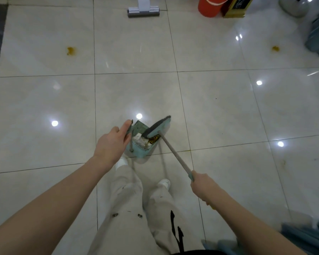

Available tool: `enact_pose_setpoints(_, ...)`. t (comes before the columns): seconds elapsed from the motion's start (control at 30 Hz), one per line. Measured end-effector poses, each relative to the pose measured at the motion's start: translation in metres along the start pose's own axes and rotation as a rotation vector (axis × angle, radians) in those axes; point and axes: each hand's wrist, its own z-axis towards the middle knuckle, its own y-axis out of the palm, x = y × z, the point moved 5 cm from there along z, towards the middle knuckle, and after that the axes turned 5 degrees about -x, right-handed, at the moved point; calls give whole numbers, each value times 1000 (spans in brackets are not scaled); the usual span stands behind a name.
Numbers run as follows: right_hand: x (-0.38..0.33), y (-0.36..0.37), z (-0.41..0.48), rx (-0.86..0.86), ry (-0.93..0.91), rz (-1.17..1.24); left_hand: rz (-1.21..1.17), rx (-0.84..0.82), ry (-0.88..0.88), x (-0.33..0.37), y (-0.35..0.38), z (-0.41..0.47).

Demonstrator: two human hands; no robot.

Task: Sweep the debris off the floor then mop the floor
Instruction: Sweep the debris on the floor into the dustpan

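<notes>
Sweeping step, close to done, low centre of the frame. Steadies the dustpan (138, 126) with the left grip (116, 140), thumb and fingers pinching the top of its upright handle. Works the broom (157, 127) with the right grip (203, 186) wrapped round the shaft end, bristles at the pan's mouth. Debris (139, 139) already inside the pan. Next, probably: lift the pan level, set both aside, fetch the mop (143, 10) at top centre for the 2 yellow stains (71, 50) in the upper corners
</notes>
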Motion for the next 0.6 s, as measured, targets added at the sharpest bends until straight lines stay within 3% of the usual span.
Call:
enact_pose_setpoints(0.27,17,-62,-20,76,-27,146,-2,10,-13,-4,1,-3)
enact_pose_setpoints(0.6,-60,-74,42,157,-21,225,5,-7,-33,-5,0,-4)
